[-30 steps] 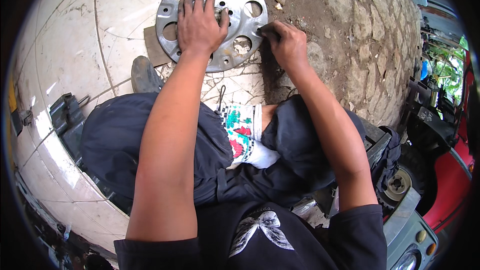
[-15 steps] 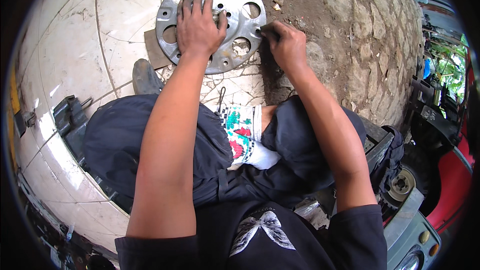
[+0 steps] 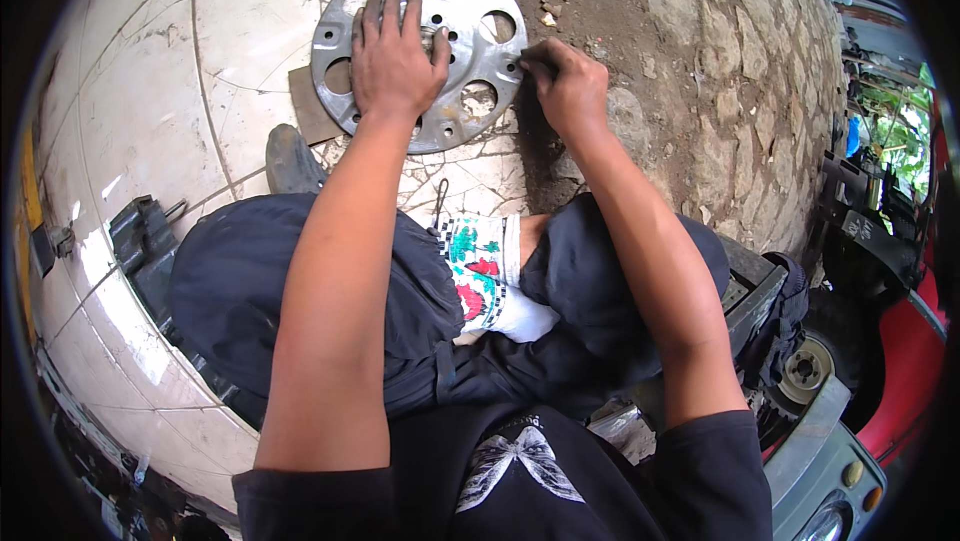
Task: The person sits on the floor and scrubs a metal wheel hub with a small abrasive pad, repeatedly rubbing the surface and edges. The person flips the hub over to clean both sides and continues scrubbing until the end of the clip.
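Note:
A round silver-grey metal plate (image 3: 462,87) with large round cutouts and small bolt holes lies on the tiles at the top of the view. My left hand (image 3: 400,66) rests flat on its face, fingers stretched out and covering part of the raised centre. At the plate's right rim is my right hand (image 3: 572,86), its fingers bent and pinched together beside a small bolt hole. Whatever sits between those fingertips, if anything, is too small to make out. A piece of brown cardboard (image 3: 312,106) sticks out from under the plate's left side.
Cracked white tiles (image 3: 150,91) spread to the left, and dirt with a stone-paved strip (image 3: 740,71) lies to the right. My folded legs (image 3: 250,291) are close below the plate. Dark metal parts (image 3: 145,241) stand at the left; a wheel (image 3: 805,366) shows at the lower right.
My right fingertips have drawn slightly outward, so the bolt hole by them shows more clearly. My left hand stays flat on the plate, and the whole view has shifted a little.

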A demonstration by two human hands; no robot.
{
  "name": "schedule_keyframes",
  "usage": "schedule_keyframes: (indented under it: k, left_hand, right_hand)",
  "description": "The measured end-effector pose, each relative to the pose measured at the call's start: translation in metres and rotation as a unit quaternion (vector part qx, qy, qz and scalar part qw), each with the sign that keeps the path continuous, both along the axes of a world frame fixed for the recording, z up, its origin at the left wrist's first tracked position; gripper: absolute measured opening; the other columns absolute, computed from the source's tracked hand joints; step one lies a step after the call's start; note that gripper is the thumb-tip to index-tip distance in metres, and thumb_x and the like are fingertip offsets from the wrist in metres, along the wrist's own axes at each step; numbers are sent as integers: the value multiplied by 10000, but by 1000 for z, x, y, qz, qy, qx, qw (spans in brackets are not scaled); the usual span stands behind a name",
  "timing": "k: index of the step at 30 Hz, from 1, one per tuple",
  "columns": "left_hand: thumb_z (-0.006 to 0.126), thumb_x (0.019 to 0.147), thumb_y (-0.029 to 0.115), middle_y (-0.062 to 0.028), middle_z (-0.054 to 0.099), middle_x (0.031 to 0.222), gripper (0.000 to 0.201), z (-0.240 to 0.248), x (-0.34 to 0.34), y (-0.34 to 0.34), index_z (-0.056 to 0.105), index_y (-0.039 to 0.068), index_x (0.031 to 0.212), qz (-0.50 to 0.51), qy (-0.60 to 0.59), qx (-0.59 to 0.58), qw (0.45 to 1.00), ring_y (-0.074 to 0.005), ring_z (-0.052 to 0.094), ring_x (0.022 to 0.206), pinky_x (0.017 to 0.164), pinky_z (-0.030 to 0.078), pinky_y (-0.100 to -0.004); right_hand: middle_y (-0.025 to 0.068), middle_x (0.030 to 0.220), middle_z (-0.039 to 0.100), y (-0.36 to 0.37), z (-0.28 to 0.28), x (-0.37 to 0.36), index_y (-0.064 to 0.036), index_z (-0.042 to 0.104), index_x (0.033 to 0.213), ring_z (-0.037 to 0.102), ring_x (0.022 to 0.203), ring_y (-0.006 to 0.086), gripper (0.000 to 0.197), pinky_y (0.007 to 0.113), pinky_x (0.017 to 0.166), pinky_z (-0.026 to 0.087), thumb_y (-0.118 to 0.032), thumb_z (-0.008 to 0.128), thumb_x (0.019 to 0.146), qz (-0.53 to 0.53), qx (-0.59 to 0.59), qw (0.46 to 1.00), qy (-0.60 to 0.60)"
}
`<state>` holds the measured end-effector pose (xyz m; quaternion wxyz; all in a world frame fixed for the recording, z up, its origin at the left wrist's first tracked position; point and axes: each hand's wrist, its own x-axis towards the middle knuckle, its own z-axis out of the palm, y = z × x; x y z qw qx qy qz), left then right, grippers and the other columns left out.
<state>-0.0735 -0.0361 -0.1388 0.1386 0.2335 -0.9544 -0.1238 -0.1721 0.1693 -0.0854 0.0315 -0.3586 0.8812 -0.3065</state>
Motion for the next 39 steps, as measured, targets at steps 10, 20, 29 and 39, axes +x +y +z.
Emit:
schedule_keyframes:
  k: [10,20,29,39]
  left_hand:
    - [520,1023,469,-124,350,1721,695,4,-1,-2,446,117,1617,2,-19,-5,1000,-328,284,1597,1316,234,-478]
    - [506,1033,465,-118,345,1725,684,5,0,-1,448,121,1621,4,-35,1,999,-323,279,1599,1322,218,-477]
    - [518,1028,471,-132,359,1715,686,5,-1,0,462,114,1611,-2,-15,5,1000,-336,300,1587,1321,221,-481]
    - [529,1023,467,-137,377,1705,682,2,0,-2,475,110,1602,-1,-6,8,1000,-340,310,1582,1321,220,-484]
  right_hand:
    - [146,923,764,6,0,5,-54,753,964,736,877,369,103,447,797,588,-72,777,865,35,33,999,2]
    - [155,913,744,3,-1,7,-50,742,957,707,882,398,99,480,813,573,-92,767,871,39,-3,999,-32]
    - [116,952,770,-4,-4,-2,-78,776,969,726,893,354,123,443,826,585,-59,779,848,86,6,996,18]
    - [141,946,766,-17,0,2,-69,750,948,703,916,407,65,507,869,564,-85,711,899,34,25,999,-17]
